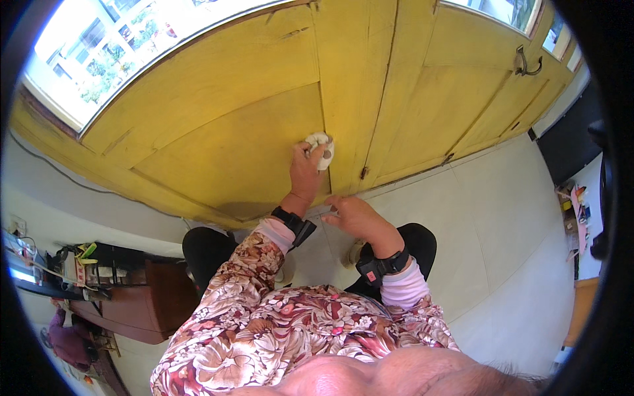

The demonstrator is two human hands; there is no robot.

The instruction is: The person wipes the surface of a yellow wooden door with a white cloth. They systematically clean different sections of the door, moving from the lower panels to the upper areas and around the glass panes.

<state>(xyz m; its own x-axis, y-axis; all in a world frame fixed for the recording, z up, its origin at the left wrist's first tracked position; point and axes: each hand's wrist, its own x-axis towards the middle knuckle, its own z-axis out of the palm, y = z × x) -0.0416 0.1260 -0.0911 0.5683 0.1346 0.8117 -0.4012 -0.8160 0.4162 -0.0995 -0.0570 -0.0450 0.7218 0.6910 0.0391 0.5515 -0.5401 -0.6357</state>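
Observation:
A crumpled white cloth point(321, 141) is pressed against the lower panel of a yellow wooden door point(244, 135), close to the panel's right edge. My left hand point(306, 175) is closed on this cloth, with its fingers up against the wood. Lower and to the right, my right hand point(356, 216) hangs above the tiled floor with loosely bent fingers held apart. It holds nothing and does not touch the door. Black straps circle both wrists.
A second yellow door leaf with a metal handle point(527, 63) stands at the right. Behind me at left is a brown wooden cabinet point(162, 300), and farther off a person in purple point(69, 343). A thin cable point(72, 185) runs along the left wall.

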